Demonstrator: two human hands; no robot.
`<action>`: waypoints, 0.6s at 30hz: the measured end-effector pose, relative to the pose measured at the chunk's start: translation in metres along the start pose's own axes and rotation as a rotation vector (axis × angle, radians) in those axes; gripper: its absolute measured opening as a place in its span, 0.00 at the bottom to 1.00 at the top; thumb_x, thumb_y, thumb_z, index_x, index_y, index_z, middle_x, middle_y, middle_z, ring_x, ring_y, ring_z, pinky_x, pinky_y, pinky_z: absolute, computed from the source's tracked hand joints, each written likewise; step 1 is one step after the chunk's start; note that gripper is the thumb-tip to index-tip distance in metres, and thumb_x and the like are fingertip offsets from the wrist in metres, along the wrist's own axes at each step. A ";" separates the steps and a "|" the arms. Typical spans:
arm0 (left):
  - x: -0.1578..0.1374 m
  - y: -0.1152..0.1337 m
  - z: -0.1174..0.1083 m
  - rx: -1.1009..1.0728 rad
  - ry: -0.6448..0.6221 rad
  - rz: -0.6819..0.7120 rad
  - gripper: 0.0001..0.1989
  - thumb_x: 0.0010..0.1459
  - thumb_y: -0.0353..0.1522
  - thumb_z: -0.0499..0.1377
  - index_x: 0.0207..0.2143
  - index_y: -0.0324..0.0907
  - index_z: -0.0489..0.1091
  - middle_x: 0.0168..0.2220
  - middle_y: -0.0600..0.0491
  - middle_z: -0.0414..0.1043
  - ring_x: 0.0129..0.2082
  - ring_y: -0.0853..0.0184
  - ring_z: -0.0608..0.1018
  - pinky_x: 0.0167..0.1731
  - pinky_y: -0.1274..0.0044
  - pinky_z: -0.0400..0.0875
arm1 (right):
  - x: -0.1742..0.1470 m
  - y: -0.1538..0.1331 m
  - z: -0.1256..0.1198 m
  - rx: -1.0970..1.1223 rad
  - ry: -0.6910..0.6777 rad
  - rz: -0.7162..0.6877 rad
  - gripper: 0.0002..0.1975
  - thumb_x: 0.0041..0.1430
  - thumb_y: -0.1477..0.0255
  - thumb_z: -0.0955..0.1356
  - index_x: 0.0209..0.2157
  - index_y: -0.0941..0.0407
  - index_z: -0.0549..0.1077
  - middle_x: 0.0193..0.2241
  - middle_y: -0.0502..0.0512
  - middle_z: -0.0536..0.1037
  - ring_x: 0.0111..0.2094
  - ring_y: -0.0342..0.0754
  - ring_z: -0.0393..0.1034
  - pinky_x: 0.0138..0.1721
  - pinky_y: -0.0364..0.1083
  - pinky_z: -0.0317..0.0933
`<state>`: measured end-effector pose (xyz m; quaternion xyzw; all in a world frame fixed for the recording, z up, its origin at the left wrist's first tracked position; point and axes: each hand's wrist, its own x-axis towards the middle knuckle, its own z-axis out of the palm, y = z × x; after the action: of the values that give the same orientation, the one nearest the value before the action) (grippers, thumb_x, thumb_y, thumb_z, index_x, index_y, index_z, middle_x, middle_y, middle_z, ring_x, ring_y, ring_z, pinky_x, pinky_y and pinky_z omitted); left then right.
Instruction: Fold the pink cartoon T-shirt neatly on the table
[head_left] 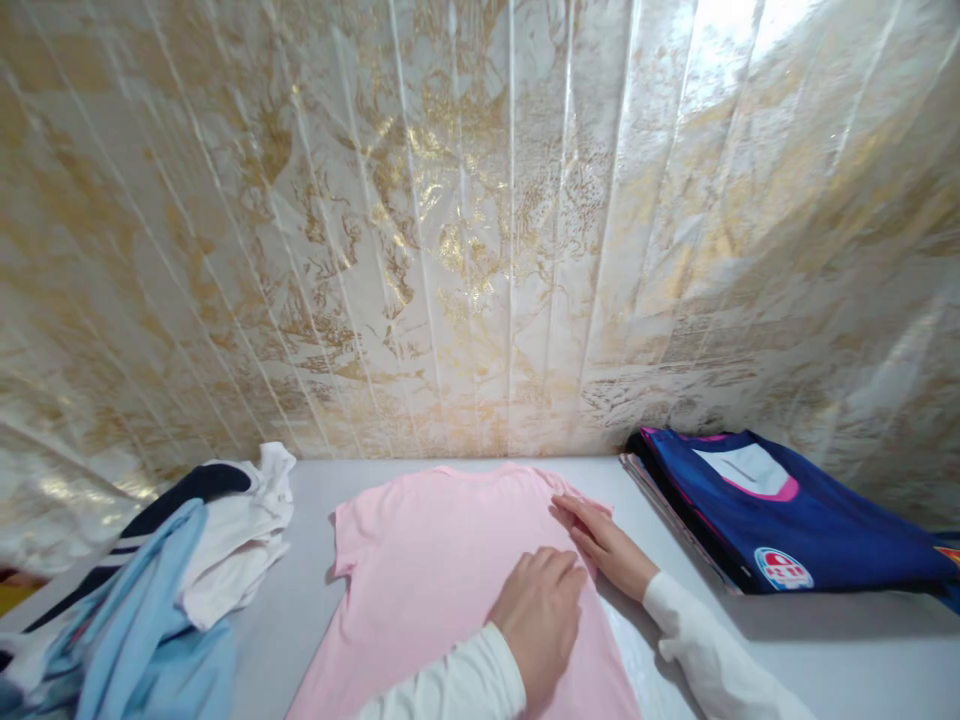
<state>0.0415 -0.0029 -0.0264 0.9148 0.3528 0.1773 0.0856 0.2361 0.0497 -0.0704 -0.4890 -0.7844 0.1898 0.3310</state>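
At least three garments in a loose heap on the left end of the counter [281, 610]: a dark one [187, 492] with white stripes, a light-blue one [161, 640] bunched in front, a white one [240, 560] crumpled on the right side. Sliver of yellow and red at the far left edge, can't tell what it is.

Middle: pink T-shirt [435, 580], the piece being worked on, spread on the counter, neckline at the far side, left-hand sleeve laid out, hem out of frame at the bottom. Surface reads plain pink where visible.

Left hand [541, 620], pale sleeve, is over the shirt right of its centre, back of hand up, fingers slightly bent. Palm side hidden, so can't tell if its grip has any cloth. Right hand [606, 545], white sleeve, lies across the shirt's right shoulder area, fingers extended, grip relaxed and unclosed.

Right: folded stack, navy shirt [847, 540] on top, pink trim, white panel [746, 470] inside the neckline with a dark mark, not legible. Round badge [784, 569] in red, white and light blue, lettering too blurred to read. Another patch [949, 556], red-orange, cut off by the frame edge. Black and paler folded layers [679, 515] underneath.

Behind everything: shiny creased sheet [465, 240], white with gold pattern
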 end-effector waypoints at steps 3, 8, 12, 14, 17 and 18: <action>-0.003 0.015 0.008 -0.069 -0.017 -0.061 0.17 0.58 0.29 0.53 0.51 0.41 0.64 0.49 0.50 0.67 0.47 0.62 0.68 0.50 0.70 0.63 | -0.004 -0.009 -0.009 -0.064 0.062 -0.030 0.18 0.63 0.62 0.58 0.51 0.53 0.67 0.50 0.61 0.72 0.54 0.55 0.63 0.54 0.58 0.56; -0.002 -0.002 0.021 -0.086 -0.077 -0.116 0.27 0.62 0.38 0.51 0.60 0.36 0.55 0.62 0.44 0.52 0.60 0.55 0.56 0.58 0.64 0.51 | -0.019 -0.023 -0.035 -0.121 -0.028 -0.073 0.08 0.61 0.66 0.62 0.35 0.52 0.71 0.41 0.56 0.74 0.46 0.51 0.67 0.48 0.54 0.60; -0.004 -0.012 0.026 -0.125 -0.166 -0.039 0.32 0.63 0.44 0.49 0.64 0.37 0.46 0.66 0.46 0.39 0.64 0.58 0.46 0.61 0.63 0.44 | -0.029 -0.029 -0.045 -0.200 -0.093 -0.107 0.09 0.61 0.73 0.61 0.35 0.53 0.72 0.38 0.56 0.73 0.42 0.50 0.66 0.49 0.55 0.57; -0.006 -0.012 0.027 -0.125 -0.174 -0.038 0.33 0.64 0.45 0.47 0.64 0.38 0.44 0.66 0.47 0.37 0.65 0.60 0.44 0.61 0.63 0.43 | -0.030 -0.033 -0.046 -0.243 -0.107 -0.118 0.08 0.60 0.74 0.62 0.35 0.53 0.72 0.37 0.56 0.73 0.41 0.50 0.65 0.49 0.55 0.56; -0.006 -0.011 0.025 -0.120 -0.182 -0.039 0.33 0.64 0.46 0.45 0.65 0.38 0.44 0.66 0.47 0.37 0.65 0.60 0.44 0.61 0.64 0.42 | -0.030 -0.036 -0.047 -0.290 -0.120 -0.126 0.09 0.55 0.77 0.64 0.37 0.53 0.72 0.38 0.55 0.72 0.41 0.50 0.65 0.49 0.55 0.56; -0.006 -0.010 0.024 -0.121 -0.185 -0.041 0.33 0.65 0.47 0.44 0.65 0.38 0.44 0.66 0.47 0.37 0.65 0.60 0.44 0.61 0.64 0.43 | -0.029 -0.035 -0.046 -0.309 -0.119 -0.126 0.10 0.54 0.78 0.63 0.36 0.54 0.72 0.37 0.55 0.73 0.40 0.50 0.65 0.48 0.54 0.56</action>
<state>0.0401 -0.0001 -0.0533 0.9130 0.3506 0.1111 0.1763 0.2551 0.0063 -0.0253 -0.4718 -0.8516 0.0745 0.2160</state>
